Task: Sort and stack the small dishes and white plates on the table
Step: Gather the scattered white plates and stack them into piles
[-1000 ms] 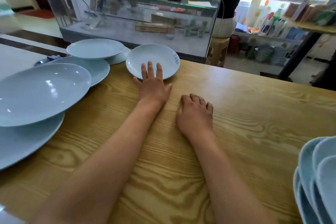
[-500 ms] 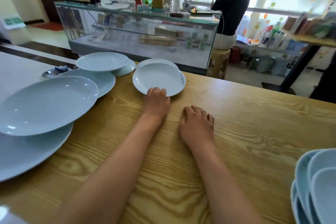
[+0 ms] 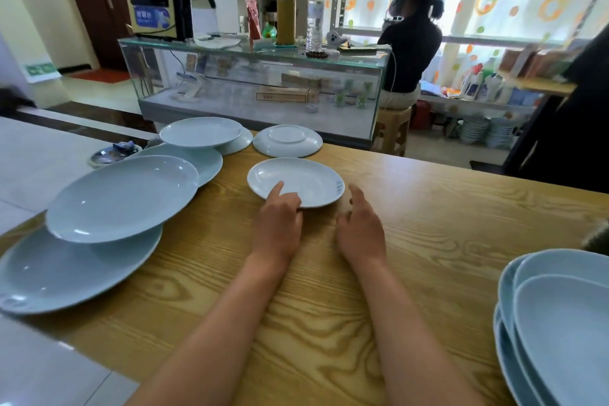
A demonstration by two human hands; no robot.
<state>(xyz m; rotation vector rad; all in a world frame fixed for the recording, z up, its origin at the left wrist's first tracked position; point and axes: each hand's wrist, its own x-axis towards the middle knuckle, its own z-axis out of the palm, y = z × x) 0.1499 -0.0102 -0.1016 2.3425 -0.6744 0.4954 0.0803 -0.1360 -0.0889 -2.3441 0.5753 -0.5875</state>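
Note:
A small white plate [image 3: 303, 180] lies upright on the wooden table [image 3: 445, 224] just ahead of both hands. My left hand [image 3: 278, 221] pinches its near rim, thumb on top of the plate and fingers curled at the edge. My right hand [image 3: 361, 229] rests on the table beside the plate's right rim, fingers loosely curled, holding nothing. Behind the plate, another small white plate [image 3: 287, 141] lies upside down. Further left is a shallow plate [image 3: 201, 131] stacked on another plate [image 3: 239, 143].
At the left, a large oval dish [image 3: 122, 198] sits on a bigger plate [image 3: 66, 270], with another plate [image 3: 206, 161] behind. A stack of pale dishes [image 3: 560, 323] stands at the right edge. A glass counter [image 3: 257, 82] and a seated person are beyond the table.
My left hand curled onto the small plate's rim and drew it toward me, which uncovered the upside-down plate behind. My right hand moved forward beside the plate.

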